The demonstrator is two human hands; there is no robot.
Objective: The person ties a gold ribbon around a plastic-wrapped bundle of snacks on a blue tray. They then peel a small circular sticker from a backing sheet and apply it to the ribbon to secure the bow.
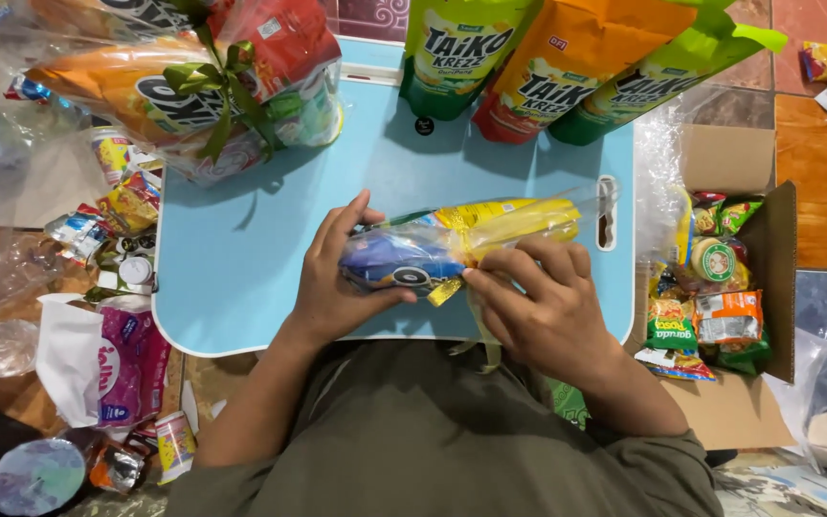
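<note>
1. One finished snack bundle (193, 86), green bow tied, sits on the blue bench (232, 258).
2. Second clear-wrapped snack pack (452, 244) lies mid-bench, seemingly unfinished.
3. Left hand (332, 278) cups it; right hand (538, 302) pinches yellow ribbon (479, 321), untied.

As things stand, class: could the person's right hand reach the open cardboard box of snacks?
Probably yes: the cardboard box lies just beside the right hand, nothing between, though that hand grips the clear snack bundle.
</note>
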